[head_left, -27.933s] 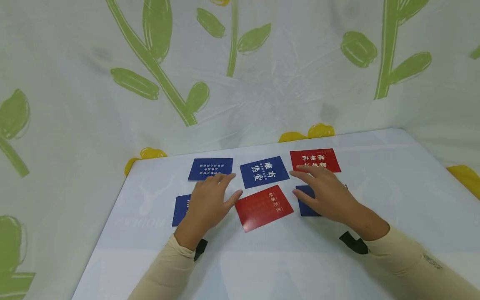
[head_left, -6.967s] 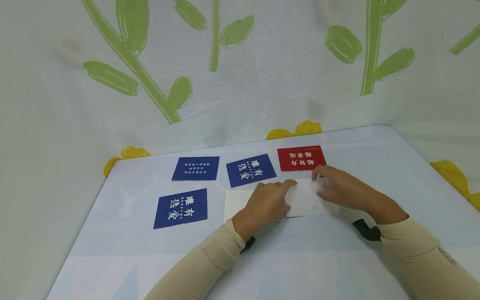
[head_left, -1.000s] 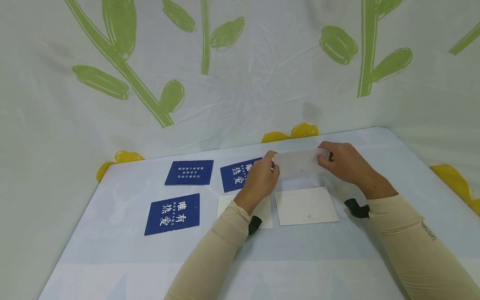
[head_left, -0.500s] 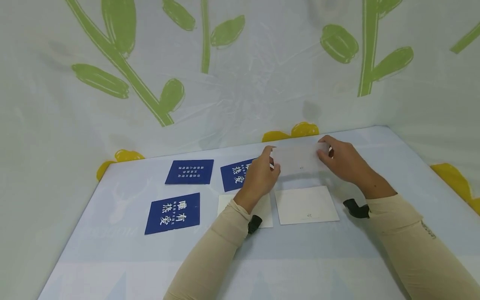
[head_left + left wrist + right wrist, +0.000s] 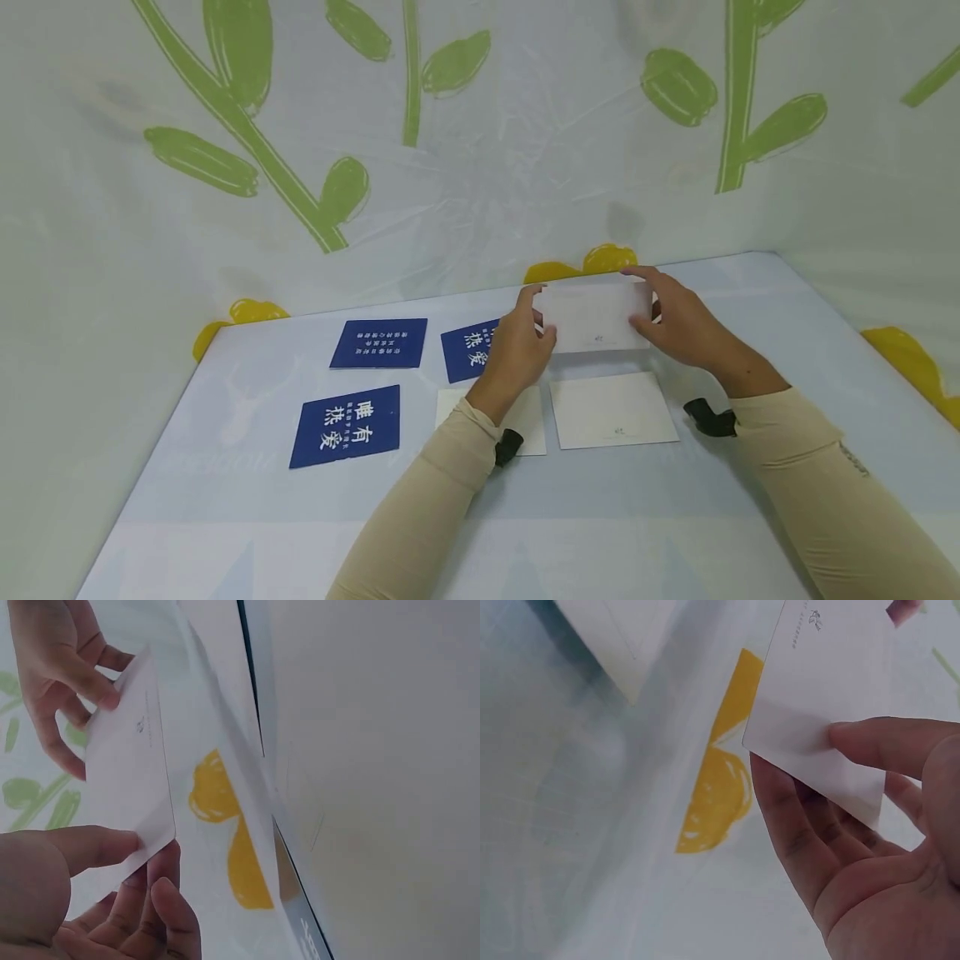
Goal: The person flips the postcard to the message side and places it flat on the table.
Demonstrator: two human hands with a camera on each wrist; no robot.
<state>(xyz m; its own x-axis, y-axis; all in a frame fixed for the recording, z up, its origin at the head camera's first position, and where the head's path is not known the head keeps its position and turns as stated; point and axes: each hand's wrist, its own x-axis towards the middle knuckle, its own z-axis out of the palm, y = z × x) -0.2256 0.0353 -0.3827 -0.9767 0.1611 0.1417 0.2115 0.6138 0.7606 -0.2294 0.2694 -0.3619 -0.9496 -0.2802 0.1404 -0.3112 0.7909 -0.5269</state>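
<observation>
Both hands hold one white card upright above the back of the table, its pale side with a small printed mark facing me. My left hand pinches its left end, thumb on the face and fingers behind. At the other end my right hand pinches it the same way, with the thumb on the pale side. The card's far side is hidden. Below it lies a white card, and left of that another white card, partly covered by my left forearm.
Three blue cards with white characters lie to the left: one at back left, one at front left, and a third blue card partly behind my left hand. A patterned curtain rises behind the table's back edge.
Since the first frame, the front-row red card and right blue card have given way to white faces, and the back-right red card has left its spot. Lately the held card has tilted up.
</observation>
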